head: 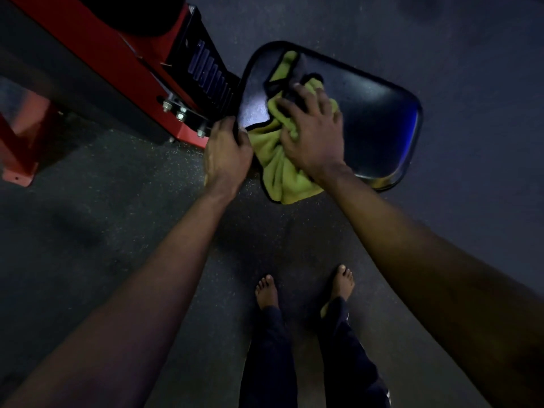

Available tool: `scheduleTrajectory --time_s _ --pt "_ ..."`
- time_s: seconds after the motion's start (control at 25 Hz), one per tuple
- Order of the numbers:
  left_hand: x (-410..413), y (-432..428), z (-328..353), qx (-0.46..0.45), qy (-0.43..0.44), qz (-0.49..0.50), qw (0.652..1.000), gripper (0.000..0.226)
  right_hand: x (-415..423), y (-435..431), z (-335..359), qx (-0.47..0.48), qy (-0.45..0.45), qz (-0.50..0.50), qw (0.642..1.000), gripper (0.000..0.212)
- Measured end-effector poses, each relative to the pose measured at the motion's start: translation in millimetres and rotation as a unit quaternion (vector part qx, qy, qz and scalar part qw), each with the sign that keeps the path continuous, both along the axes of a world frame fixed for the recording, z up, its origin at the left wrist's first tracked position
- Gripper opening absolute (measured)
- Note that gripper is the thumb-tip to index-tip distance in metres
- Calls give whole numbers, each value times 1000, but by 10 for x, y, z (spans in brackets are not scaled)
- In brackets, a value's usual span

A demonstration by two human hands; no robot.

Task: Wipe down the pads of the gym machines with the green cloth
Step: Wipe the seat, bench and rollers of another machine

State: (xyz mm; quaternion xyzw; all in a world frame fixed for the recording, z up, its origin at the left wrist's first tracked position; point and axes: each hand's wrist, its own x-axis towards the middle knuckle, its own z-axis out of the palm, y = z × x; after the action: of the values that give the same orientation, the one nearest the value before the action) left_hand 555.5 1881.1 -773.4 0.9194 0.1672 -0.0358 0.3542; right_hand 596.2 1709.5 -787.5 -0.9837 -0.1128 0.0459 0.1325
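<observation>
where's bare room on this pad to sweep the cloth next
Bare: the right half of the pad, beyond the right hand, and a small strip by the red frame. Crowded: near-left corner, where the left hand grips the edge beside the green cloth.

Our right hand (312,134) presses the green cloth (279,175) onto the black pad (376,122), fingers spread. Our left hand (226,151) grips the pad's edge beside the red frame (123,60). The cloth hangs over the near edge, and our bare feet (266,293) stand below.
</observation>
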Motion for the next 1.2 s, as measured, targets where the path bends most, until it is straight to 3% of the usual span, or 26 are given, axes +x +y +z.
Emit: scheduleTrajectory --time_s 0.16,0.28,0.44,0.52,0.76,1.04,1.2 --pt "94 -82 33 29 5 -36 999 44 -42 -610 111 35 -10 -111 993 54" --pt "148 -241 20 62 1 -53 997 46 -5 -494 103 27 -6 -163 986 57" --pt "271 -479 83 40 -19 18 999 50 86 -132 15 -2 6 6 1000 55" --pt "292 -537 77 88 6 18 996 58 164 -355 16 22 6 29 999 51" --pt "308 -628 91 217 107 -41 969 59 200 -1242 161 61 -1 -108 992 50" --pt "422 -680 228 229 146 -30 962 57 269 -1371 210 103 33 -198 974 55" --pt "440 -572 112 206 129 -32 969 54 209 -1644 264 198 40 -266 943 54"
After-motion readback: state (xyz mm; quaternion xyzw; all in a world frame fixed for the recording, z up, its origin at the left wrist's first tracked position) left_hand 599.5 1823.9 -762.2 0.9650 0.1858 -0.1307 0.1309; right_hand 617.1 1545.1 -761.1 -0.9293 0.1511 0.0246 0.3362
